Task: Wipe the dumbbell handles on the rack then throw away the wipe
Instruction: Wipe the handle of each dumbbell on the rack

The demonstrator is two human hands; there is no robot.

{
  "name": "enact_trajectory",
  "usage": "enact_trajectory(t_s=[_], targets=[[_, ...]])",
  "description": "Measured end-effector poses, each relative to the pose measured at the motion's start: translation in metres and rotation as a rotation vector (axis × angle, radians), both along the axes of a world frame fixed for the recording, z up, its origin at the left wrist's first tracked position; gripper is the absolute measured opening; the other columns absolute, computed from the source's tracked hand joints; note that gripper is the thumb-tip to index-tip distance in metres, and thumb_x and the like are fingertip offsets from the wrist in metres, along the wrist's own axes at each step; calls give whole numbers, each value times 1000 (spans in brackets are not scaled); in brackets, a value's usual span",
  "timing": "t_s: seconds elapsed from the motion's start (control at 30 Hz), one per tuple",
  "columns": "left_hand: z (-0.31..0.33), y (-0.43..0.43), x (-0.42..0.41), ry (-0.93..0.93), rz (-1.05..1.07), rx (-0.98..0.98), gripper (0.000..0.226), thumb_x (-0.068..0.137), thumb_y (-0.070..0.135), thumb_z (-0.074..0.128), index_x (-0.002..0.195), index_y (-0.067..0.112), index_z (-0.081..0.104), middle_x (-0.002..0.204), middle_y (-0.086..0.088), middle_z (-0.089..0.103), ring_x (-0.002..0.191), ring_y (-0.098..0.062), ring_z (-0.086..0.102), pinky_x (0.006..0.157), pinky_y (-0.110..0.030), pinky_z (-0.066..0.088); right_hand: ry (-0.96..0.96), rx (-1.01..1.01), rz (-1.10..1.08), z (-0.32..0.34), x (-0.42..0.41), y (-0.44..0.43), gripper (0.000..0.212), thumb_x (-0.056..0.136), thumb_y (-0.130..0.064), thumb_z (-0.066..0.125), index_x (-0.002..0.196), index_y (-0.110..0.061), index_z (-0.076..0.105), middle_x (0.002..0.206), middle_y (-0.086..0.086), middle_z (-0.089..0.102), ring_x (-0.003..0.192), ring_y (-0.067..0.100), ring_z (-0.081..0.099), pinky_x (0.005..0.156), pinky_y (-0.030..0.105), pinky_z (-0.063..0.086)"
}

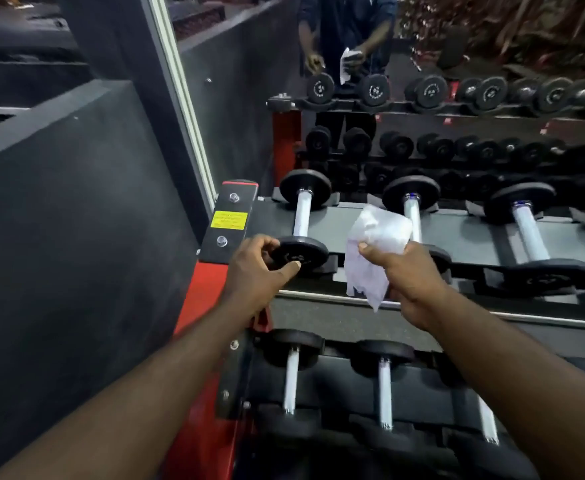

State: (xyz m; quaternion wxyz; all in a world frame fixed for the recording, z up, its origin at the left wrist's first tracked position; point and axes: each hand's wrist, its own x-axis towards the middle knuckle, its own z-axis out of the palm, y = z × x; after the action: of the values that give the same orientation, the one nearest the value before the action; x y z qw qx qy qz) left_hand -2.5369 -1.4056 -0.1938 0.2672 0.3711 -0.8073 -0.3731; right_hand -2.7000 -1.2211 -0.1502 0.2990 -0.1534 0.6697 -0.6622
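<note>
At the rack's (457,230) left end, my left hand (261,270) curls round the first dumbbell's (301,216) plate (305,252) and my right hand (414,277) pinches the wipe (376,237), held off the handles (530,233) — most wiping, I judge, and the binning remain.

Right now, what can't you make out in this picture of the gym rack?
Head view: the wipe in the right hand hides part of the second dumbbell handle.
Head view: yellow label, print too blurred to read.
Head view: the left hand grips the first dumbbell, covering part of its end marking.
</note>
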Motion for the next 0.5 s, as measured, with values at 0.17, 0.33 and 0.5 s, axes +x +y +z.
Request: enact_trajectory(t_s=[0.17,0.33,0.5], targets=[[-22,-65,-32,-123,-217,-51,107,70,62,88,155,24,38,156,1,39,145,-20,35,121,-41,34,-68,32,-251,-16,-43,-71,38,80,-24,84,111,-14,63,103,7,76,94,28,75,82,53,61],[-39,-121,-55,-358,-462,-237,161,41,107,56,167,23,-1,175,4,0,160,-15,2,130,-45,13,122,51,-594,-18,-70,-134,37,77,-44,82,99,-21,64,97,-5,72,88,13,69,84,36,60],[-48,-159,-76,-424,-689,-482,157,54,107,49,165,13,-11,174,-2,-9,161,-18,-7,130,-51,5,731,-45,-273,-40,-78,-185,21,83,-32,81,96,-15,76,86,-6,73,78,11,70,74,34,58]])
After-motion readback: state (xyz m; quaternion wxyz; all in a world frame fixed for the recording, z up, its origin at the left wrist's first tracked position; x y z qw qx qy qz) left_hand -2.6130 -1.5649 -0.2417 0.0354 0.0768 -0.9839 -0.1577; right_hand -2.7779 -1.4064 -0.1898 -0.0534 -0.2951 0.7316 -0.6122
